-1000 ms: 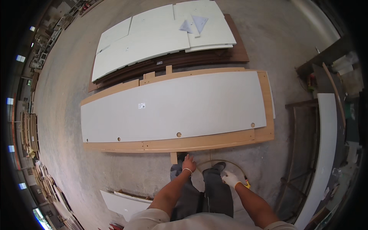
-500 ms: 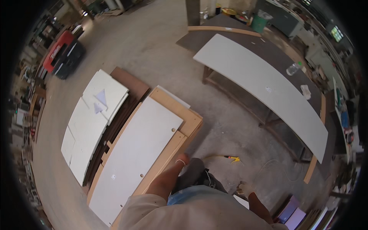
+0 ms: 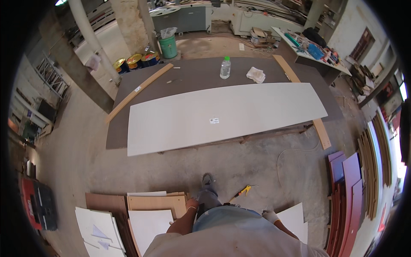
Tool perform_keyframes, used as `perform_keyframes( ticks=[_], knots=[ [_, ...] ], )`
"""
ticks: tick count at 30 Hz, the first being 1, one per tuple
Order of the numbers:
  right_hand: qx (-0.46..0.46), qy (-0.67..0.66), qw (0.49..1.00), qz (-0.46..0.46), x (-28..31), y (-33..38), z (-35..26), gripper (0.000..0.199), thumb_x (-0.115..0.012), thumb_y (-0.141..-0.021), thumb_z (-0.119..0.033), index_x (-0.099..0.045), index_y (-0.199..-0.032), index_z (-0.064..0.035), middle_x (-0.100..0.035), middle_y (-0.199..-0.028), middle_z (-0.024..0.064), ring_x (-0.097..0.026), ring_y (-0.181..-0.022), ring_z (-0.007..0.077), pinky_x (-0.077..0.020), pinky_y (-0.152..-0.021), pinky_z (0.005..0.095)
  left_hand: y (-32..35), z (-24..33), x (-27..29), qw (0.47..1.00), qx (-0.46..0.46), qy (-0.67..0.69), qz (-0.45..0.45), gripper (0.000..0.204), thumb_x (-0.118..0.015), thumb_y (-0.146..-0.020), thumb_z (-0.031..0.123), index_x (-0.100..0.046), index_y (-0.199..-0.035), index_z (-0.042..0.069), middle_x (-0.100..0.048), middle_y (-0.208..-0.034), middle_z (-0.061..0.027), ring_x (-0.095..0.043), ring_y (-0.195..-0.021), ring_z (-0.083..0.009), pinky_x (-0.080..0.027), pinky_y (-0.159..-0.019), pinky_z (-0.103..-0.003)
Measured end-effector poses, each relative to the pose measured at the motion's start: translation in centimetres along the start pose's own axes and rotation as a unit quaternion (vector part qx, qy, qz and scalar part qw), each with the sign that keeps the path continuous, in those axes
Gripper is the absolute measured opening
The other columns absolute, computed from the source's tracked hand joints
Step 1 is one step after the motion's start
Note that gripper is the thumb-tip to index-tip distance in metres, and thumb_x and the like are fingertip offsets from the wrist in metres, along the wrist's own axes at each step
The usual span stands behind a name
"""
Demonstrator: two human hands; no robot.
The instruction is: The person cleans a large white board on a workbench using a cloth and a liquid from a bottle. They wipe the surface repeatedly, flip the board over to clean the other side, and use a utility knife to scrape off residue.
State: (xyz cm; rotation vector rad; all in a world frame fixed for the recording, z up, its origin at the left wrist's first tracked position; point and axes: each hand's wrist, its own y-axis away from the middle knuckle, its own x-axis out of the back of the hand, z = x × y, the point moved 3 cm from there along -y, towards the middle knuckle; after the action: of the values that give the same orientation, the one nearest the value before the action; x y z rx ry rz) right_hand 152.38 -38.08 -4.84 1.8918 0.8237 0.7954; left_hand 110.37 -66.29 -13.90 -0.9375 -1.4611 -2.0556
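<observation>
A: Standing now on the concrete floor [image 3: 77, 171], facing the long white panel [image 3: 222, 115] at 12 o'clock on the dark workbench [image 3: 201, 73]. A second ago the view looked down on a white board framed in wood; the person has turned away from it since.

B: Hands, left to right?

A: Left hand [image 3: 191, 204] hangs at 7 o'clock beside the leg, above the stacked wood and white offcuts [image 3: 150, 214]. Fingers look loosely curled and hold nothing. Right hand [image 3: 269, 215], gloved, hangs at 5 o'clock near a white sheet [image 3: 295, 216]; fingers look empty, but how far they are curled I cannot tell.

B: Nearest tool?

A: Yellow-handled tool [image 3: 240, 192] on the floor between the hands, just ahead of the shoe [image 3: 207, 180], untouched.

B: Reading?

A: Likely that work shifts to the bench panel, which lies well apart from both hands. A plastic bottle [image 3: 225, 67] and a rag [image 3: 256, 74] sit behind it.
</observation>
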Motion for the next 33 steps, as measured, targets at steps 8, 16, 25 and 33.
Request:
perform_keyframes(
  ticks=[8,16,25,33],
  knots=[
    [0.113,0.084,0.978,0.153,4.0,2.0,-19.4,0.053,-0.059,-0.091,-0.016,-0.058,-0.141,0.0018,-0.076,-0.102,0.0130,-0.072,-0.092,0.0184,-0.0563,-0.086,0.0308,-11.7,20.7,19.1,0.884,-0.393,-0.020,0.253,0.043,-0.068,-0.075,0.007,-0.067,-0.117,0.012,-0.059,-0.123,-0.0105,-0.051,-0.122,-0.0350,-0.041,-0.103,-0.049],
    [0.252,0.055,0.955,0.144,10.0,-3.0,-36.0,0.049,-0.059,-0.090,-0.023,-0.063,-0.138,-0.0101,-0.076,-0.111,0.0115,-0.072,-0.104,0.0275,-0.0533,-0.095,0.0358,-17.2,35.5,19.1,0.885,-0.389,-0.034,0.253,0.052,-0.067,-0.079,0.011,-0.061,-0.130,0.006,-0.044,-0.148,-0.0186,-0.037,-0.143,-0.0403,-0.030,-0.118,-0.055],
    [0.461,0.192,0.840,0.212,22.9,-20.5,-69.9,0.045,-0.062,-0.089,-0.021,-0.062,-0.133,-0.0150,-0.071,-0.122,0.0107,-0.070,-0.105,0.0347,-0.0558,-0.090,0.0421,-17.0,46.8,17.4,0.920,-0.270,-0.029,0.283,0.054,-0.064,-0.075,0.008,-0.069,-0.128,0.018,-0.047,-0.145,-0.0190,-0.042,-0.134,-0.0438,-0.036,-0.113,-0.057],
    [0.362,0.441,0.773,0.278,24.0,-41.3,-89.6,0.067,-0.069,-0.089,-0.034,-0.047,-0.145,-0.0047,-0.051,-0.145,0.0143,-0.044,-0.141,0.0282,-0.0355,-0.117,0.0421,-20.5,54.7,20.6,0.938,-0.143,0.040,0.314,0.052,-0.067,-0.076,-0.001,-0.068,-0.127,0.009,-0.057,-0.134,-0.0189,-0.050,-0.126,-0.0406,-0.045,-0.106,-0.051]
  ],
)
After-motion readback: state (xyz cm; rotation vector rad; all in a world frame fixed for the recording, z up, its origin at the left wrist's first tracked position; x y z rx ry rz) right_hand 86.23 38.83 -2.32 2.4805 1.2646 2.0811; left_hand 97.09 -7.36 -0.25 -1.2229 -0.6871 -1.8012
